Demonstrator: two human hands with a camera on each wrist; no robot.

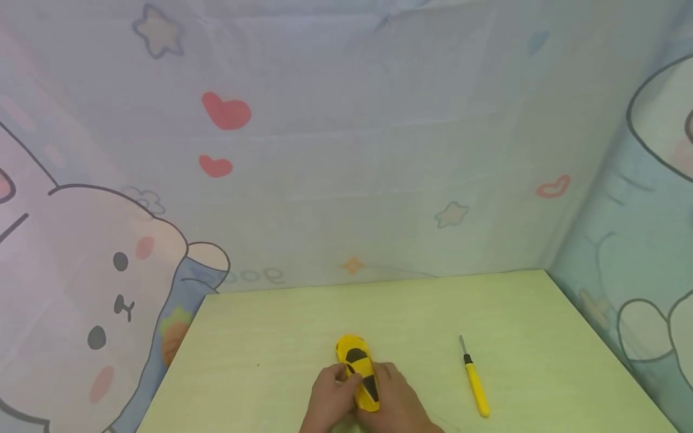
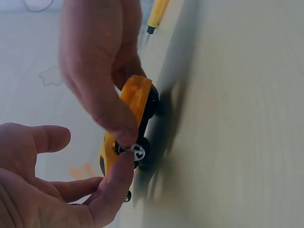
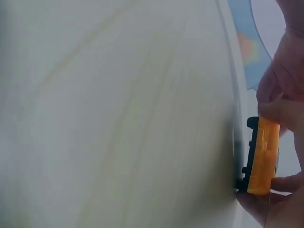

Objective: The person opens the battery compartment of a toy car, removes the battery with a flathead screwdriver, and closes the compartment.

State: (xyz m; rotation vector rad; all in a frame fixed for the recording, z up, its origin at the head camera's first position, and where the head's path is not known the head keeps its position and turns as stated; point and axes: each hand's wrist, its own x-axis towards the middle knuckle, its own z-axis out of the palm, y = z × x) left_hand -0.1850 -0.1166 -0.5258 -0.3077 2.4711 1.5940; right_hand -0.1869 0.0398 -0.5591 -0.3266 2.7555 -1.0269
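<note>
A yellow toy car (image 1: 354, 362) with black windows sits at the table's near middle, wheels downward and close over the surface. My right hand (image 1: 397, 397) grips its rear, thumb along one side and fingers on the other, as the right wrist view shows across the orange-looking tail (image 3: 266, 152). From the left comes my left hand (image 2: 61, 190); its fingertips touch the car's side right by a wheel (image 2: 138, 152). Its thumb is raised apart from the body in the left wrist view. The car's far side is hidden there.
To the right lies a screwdriver (image 1: 474, 379) with a yellow handle, its tip pointing away from me. The pale table (image 1: 260, 337) ends at a cloth backdrop (image 1: 346, 150) printed with hearts, stars and a rabbit. Backdrop cloth also stands on either side.
</note>
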